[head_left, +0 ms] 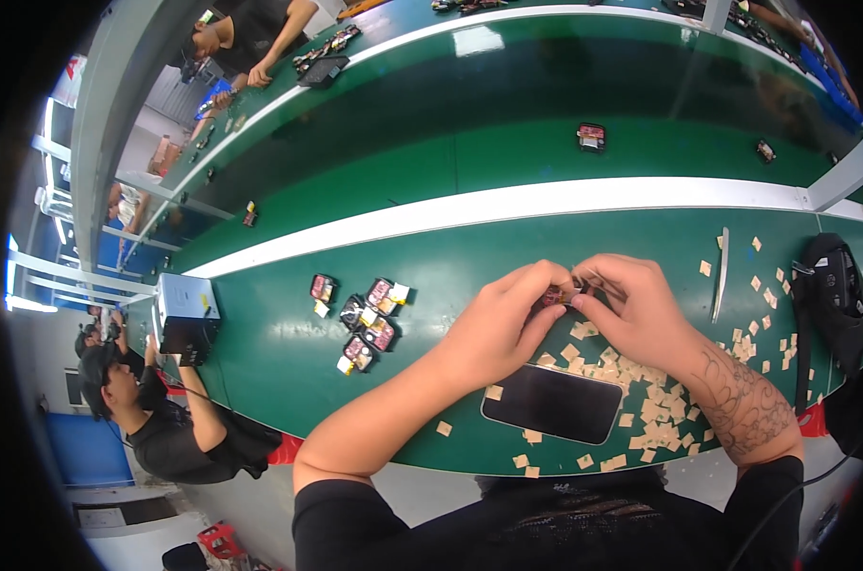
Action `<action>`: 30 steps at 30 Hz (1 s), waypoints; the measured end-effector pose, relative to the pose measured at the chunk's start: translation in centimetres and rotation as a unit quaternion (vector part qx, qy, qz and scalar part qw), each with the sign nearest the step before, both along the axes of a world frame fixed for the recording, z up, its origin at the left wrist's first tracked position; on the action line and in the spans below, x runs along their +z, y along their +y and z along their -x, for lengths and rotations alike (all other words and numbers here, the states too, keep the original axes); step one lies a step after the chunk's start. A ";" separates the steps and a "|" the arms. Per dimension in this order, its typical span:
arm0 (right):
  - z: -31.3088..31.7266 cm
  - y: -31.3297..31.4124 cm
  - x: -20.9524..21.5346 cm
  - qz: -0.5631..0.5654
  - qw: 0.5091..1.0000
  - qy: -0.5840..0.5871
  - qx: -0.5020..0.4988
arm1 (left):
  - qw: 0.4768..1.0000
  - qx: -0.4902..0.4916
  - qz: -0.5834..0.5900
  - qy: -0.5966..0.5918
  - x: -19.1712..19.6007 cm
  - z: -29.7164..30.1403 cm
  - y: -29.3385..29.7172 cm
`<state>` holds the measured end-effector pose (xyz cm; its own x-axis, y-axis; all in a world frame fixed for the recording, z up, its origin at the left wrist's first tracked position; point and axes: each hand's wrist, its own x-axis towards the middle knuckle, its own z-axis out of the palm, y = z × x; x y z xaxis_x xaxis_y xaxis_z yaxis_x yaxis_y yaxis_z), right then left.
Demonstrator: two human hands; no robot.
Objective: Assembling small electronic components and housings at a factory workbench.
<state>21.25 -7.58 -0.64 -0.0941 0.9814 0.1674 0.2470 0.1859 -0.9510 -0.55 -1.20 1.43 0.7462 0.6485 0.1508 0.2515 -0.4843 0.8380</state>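
My left hand and my right hand meet above the green bench, their fingertips closed around a small red-and-black electronic module. Fingers cover most of that module, so its details are hidden. Below the hands lies a black smartphone, screen up. Many small beige square pieces are strewn around the phone, thickest to its right. Left of my left hand sits a loose group of similar red-and-black modules, some with white and yellow tabs. A single module lies slightly apart from them.
A thin silver strip and a black bag lie to the right. At the bench's left end stands a grey box. Beyond the white rail, a green belt carries a module. Other people work at left and far left.
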 end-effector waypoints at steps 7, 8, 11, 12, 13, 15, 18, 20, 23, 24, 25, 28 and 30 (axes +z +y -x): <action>-0.1 0.1 0.3 -0.031 0.999 -0.042 -0.015 | 0.997 0.023 0.069 0.007 -0.8 -0.6 0.6; -0.2 0.1 0.3 -0.034 0.998 -0.039 -0.018 | 0.998 0.020 0.066 0.010 -0.7 -0.7 1.2; -0.2 0.1 -0.2 -0.083 0.990 -0.079 -0.081 | 0.988 0.098 -0.062 0.101 -0.7 -1.0 4.8; -0.5 0.1 -0.5 -0.097 0.987 -0.089 -0.093 | 0.983 0.140 -0.034 0.117 -0.3 -1.3 6.7; -0.5 0.1 -0.6 -0.115 0.984 -0.094 -0.098 | 0.978 0.171 -0.049 0.113 -0.2 -0.9 9.0; -0.4 0.1 -0.4 -0.100 0.988 -0.079 -0.087 | 0.968 0.214 -0.071 0.112 -0.6 0.8 14.2; -0.4 0.1 0.1 -0.074 0.992 -0.081 -0.063 | 0.954 0.278 0.007 0.110 0.0 3.3 18.5; -0.7 0.1 0.2 -0.062 0.992 -0.098 -0.053 | 0.950 0.297 0.047 0.084 0.5 4.8 19.0; -1.0 0.4 -0.4 -0.086 0.990 -0.093 -0.065 | 0.955 0.215 -0.058 0.194 1.0 6.8 17.0; -1.1 0.4 -0.5 -0.087 0.990 -0.089 -0.065 | 0.949 0.173 -0.120 0.233 1.4 7.6 15.3; -1.3 0.3 -0.5 -0.087 0.990 -0.087 -0.067 | 0.939 0.163 -0.142 0.269 2.2 7.7 13.0; -1.4 0.5 -0.8 -0.088 0.991 -0.071 -0.064 | 0.895 0.161 -0.193 0.368 4.3 10.4 6.2; -1.4 0.6 -0.4 -0.076 0.993 -0.073 -0.059 | 0.894 0.181 -0.140 0.386 5.2 11.2 3.3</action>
<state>22.61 -7.00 -1.01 -0.0138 0.9513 0.3081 0.4084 0.2866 -0.8667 -11.74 2.09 6.63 0.4471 0.8859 -0.1235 0.8848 -0.4177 0.2066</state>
